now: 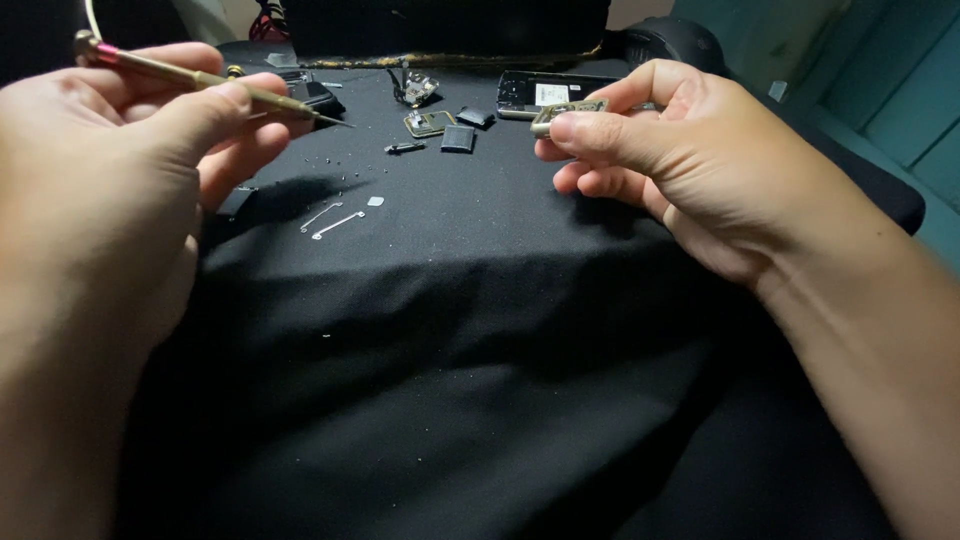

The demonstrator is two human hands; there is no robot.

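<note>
At the upper left of the frame the left hand is closed around a slim brass-coloured screwdriver, thumb pressed on top of the shaft and the fingers curled beneath it, so the tool lies nearly level with its dark tip pointing toward the middle of the frame and its pink-banded end sticking out at the far left. At the upper right the right hand pinches a small flat metal part between thumb and forefinger, the other fingers loosely folded under; the part is held in the air above the black cloth, well apart from the screwdriver tip. Between the two hands, at the top centre, lie small loose pieces: a metal frame piece, two dark square covers, and a twisted metal bit. Behind the right thumb rests an opened dark phone body. Lower, in the left centre, two thin silver strips lie on the cloth with tiny specks, perhaps screws, scattered near them.
</note>
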